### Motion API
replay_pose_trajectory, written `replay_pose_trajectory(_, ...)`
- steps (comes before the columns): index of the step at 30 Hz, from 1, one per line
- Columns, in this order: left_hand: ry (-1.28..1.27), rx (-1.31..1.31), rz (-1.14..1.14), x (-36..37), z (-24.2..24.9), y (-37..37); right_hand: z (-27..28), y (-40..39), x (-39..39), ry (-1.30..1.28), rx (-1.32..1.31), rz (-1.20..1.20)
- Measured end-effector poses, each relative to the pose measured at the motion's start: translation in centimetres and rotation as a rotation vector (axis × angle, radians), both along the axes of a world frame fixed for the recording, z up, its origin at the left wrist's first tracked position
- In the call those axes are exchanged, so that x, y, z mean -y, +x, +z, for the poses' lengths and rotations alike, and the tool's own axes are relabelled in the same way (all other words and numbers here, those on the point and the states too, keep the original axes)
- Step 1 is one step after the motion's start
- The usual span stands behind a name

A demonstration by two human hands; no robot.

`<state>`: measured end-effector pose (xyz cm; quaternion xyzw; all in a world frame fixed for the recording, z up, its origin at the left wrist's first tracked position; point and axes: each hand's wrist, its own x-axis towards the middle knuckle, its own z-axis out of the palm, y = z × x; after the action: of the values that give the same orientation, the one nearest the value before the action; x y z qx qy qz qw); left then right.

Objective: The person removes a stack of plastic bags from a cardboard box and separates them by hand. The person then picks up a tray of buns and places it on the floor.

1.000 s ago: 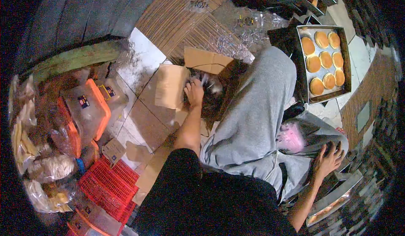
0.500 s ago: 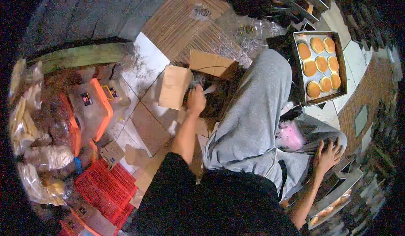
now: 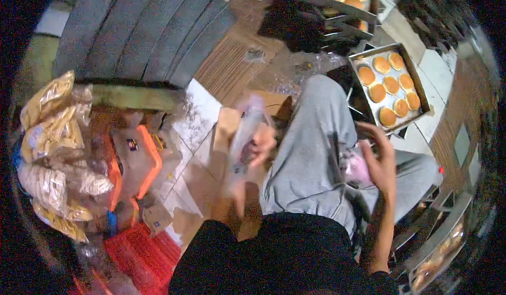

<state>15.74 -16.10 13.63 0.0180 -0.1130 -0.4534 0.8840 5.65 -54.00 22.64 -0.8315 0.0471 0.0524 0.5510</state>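
My left hand (image 3: 259,145) is blurred in front of the cardboard box (image 3: 227,124), closed around a translucent plastic bag (image 3: 246,129). My right hand (image 3: 380,163) is over my lap, its fingers apart and curved beside a pink item in clear plastic (image 3: 356,167). Whether it touches the pink item is hard to tell. Grey trousers (image 3: 311,142) cover my bent legs. A metal tray (image 3: 392,125) of round golden buns (image 3: 391,84) lies beyond my right knee.
More bun trays (image 3: 337,5) stand at the top. Orange-rimmed plastic containers (image 3: 150,160), a red crate (image 3: 145,253) and bagged goods (image 3: 52,121) are at the left. Another tray (image 3: 440,253) is at the lower right. Cardboard (image 3: 237,58) covers part of the floor.
My left hand has come back from the box with the plastic bag. My right hand has moved off my knee to the pink item. The view has shifted.
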Motion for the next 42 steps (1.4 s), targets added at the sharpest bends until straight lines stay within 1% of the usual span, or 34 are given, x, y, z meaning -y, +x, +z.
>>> replay_pose_trajectory(1, 0.003, -0.003, -0.054, 1.7, 1.3, -2.3, 2.3, 1.0, -1.8, -0.021, 0.158, 0.098)
replay_pose_trajectory(3, 0.009, -0.02, -0.185, 13.6, -0.4, 4.0, 5.9, 2.4, -3.9, -0.06, 0.384, 0.228)
replay_pose_trajectory(4, 0.012, -0.035, -0.258, 14.4, -0.1, 0.7, 6.6, 2.5, -4.0, -0.075, 0.453, 0.264)
replay_pose_trajectory(6, 0.017, -0.071, -0.41, 16.2, 0.5, -3.9, 6.1, 2.1, -2.2, -0.079, 0.414, 0.32)
replay_pose_trajectory(7, 0.018, -0.088, -0.482, 17.3, 0.8, -5.2, 6.6, 2.3, -0.9, -0.005, 0.252, 0.393)
replay_pose_trajectory(8, 0.02, -0.104, -0.549, 18.4, 1.0, -5.8, 5.9, 2.1, 0.5, -0.053, 0.075, 0.474)
replay_pose_trajectory(10, 0.029, -0.128, -0.668, 20.5, 1.7, -7.0, 6.1, 0.7, 1.5, 0.141, 0.059, 0.426)
replay_pose_trajectory(11, 0.033, -0.137, -0.711, 20.7, 2.1, -7.4, 6.7, -0.3, 1.9, 0.16, 0.028, 0.362)
replay_pose_trajectory(12, 0.039, -0.145, -0.743, 19.9, 2.5, -7.6, 6.8, -1.1, 2.3, 0.151, 0.026, 0.348)
replay_pose_trajectory(14, 0.056, -0.164, -0.791, 20.0, 3.2, -9.3, 7.0, -2.5, 2.9, -0.018, -0.154, 0.343)
replay_pose_trajectory(15, 0.067, -0.171, -0.813, 20.0, 3.6, -10.9, 7.3, -3.3, 2.7, -0.023, -0.154, 0.339)
replay_pose_trajectory(16, 0.076, -0.173, -0.836, 20.1, 4.0, -11.1, 7.8, -4.3, 2.4, -0.101, -0.01, 0.318)
replay_pose_trajectory(17, 0.51, 0.136, -0.554, 19.3, 9.5, -11.2, 8.5, -5.3, 2.1, -0.18, 0.135, 0.298)
replay_pose_trajectory(18, 0.831, 0.469, -0.245, 20.2, 9.9, -12.0, 9.3, -6.0, 2.0, -0.259, 0.28, 0.275)
replay_pose_trajectory(19, 0.829, 0.762, -0.217, 20.0, 5.7, -9.9, 10.6, -6.8, 1.9, -0.357, 0.407, 0.315)
replay_pose_trajectory(20, 0.814, 1.051, -0.181, 19.9, 1.5, -7.3, 12.2, -7.5, 1.8, -0.365, 0.406, 0.31)
replay_pose_trajectory(21, 0.806, 1.051, -0.173, 19.7, 2.5, -6.3, 14.0, -8.0, 1.7, -0.49, 0.19, 0.291)
replay_pose_trajectory(22, 0.653, 0.855, -0.243, 19.2, 4.8, -5.6, 15.1, -8.4, 1.5, -0.613, -0.025, 0.27)
replay_pose_trajectory(23, 0.496, 0.657, -0.306, 18.8, 7.1, -5.4, 14.8, -8.7, 1.5, -0.718, 0.052, 0.219)
replay_pose_trajectory(24, 0.486, 0.653, -0.293, 18.7, 9.3, -6.1, 14.3, -8.8, 1.4, -0.73, 0.051, 0.23)
replay_pose_trajectory(26, 0.748, 1.361, 0.038, 19.2, 13.1, -8.4, 13.5, -8.3, 1.5, -0.748, 0.089, 0.107)
replay_pose_trajectory(27, 0.89, 1.551, 0.133, 19.5, 13.8, -8.8, 13.3, -7.7, 2.3, -0.697, 0.077, 0.158)
replay_pose_trajectory(28, 1.019, 1.52, 0.149, 20.5, 12.9, -8.6, 13.1, -7.4, 2.6, -0.634, 0.071, 0.142)
replay_pose_trajectory(30, 1.049, 1.434, 0.179, 20.6, 12.8, -8.4, 13.0, -6.9, 3.6, -0.492, 0.192, 0.131)
replay_pose_trajectory(31, 1.044, 1.433, 0.189, 20.9, 12.2, -8.2, 12.5, -6.7, 3.9, -0.267, 0.176, 0.113)
replay_pose_trajectory(32, 0.94, 1.348, 0.287, 21.5, 10.9, -8.1, 12.7, -6.5, 4.7, -0.264, -0.011, 0.069)
replay_pose_trajectory(34, 0.829, 1.252, 0.386, 22.0, 8.4, -7.6, 11.1, -5.4, 6.8, -0.688, -0.143, 0.116)
replay_pose_trajectory(35, 0.793, 1.161, 0.214, 22.1, 7.3, -7.4, 10.2, -5.1, 7.3, -0.695, -0.144, 0.121)
replay_pose_trajectory(36, 0.752, 1.065, 0.047, 22.3, 5.6, -7.1, 9.4, -4.8, 7.8, -0.518, -0.255, -0.008)
replay_pose_trajectory(37, 0.636, 0.921, 0.036, 22.8, 1.3, -6.4, 8.4, -4.6, 8.2, -0.338, -0.363, -0.134)
replay_pose_trajectory(38, 0.635, 0.916, 0.046, 22.5, -0.3, -6.4, 6.7, -4.5, 8.8, -0.345, -0.363, -0.126)
replay_pose_trajectory(40, 1.132, 0.755, -0.212, 21.5, -2.8, -6.3, 3.9, -4.6, 9.7, -0.982, -0.198, 0.117)
replay_pose_trajectory(41, 1.36, 0.901, -0.282, 22.9, -8.4, -4.8, 5.2, -5.2, 6.6, -0.811, -0.218, 0.122)
replay_pose_trajectory(42, 1.361, 0.9, -0.29, 22.3, -7.5, -5.6, 1.3, -5.3, 8.1, -0.521, -0.143, -0.012)
